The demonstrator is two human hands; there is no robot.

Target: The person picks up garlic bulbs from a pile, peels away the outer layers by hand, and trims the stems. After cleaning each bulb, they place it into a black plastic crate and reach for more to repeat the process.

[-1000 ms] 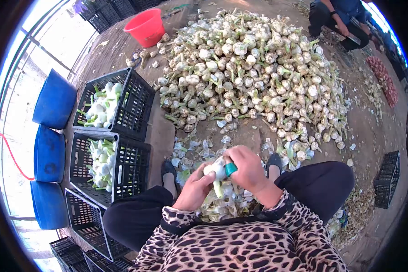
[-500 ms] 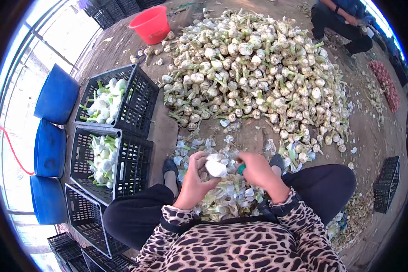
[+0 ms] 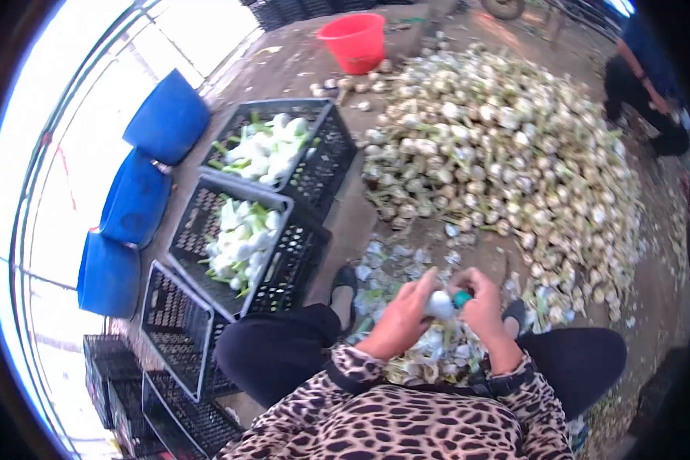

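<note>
- White, pale and slightly blurred, the garlic bulb point(image 3: 439, 305) sits in the left hand point(image 3: 401, 320), pinched by its fingers, above the peelings point(image 3: 429, 354).
- Right hand point(image 3: 483, 310) curls beside it, green cover point(image 3: 461, 298) near the bulb; whether it pinches anything, I cannot tell.
- Garlic heap point(image 3: 506, 161) ahead; crates point(image 3: 272, 203) left.
- Bulb's pointing and long axis: too blurred to tell.
</note>
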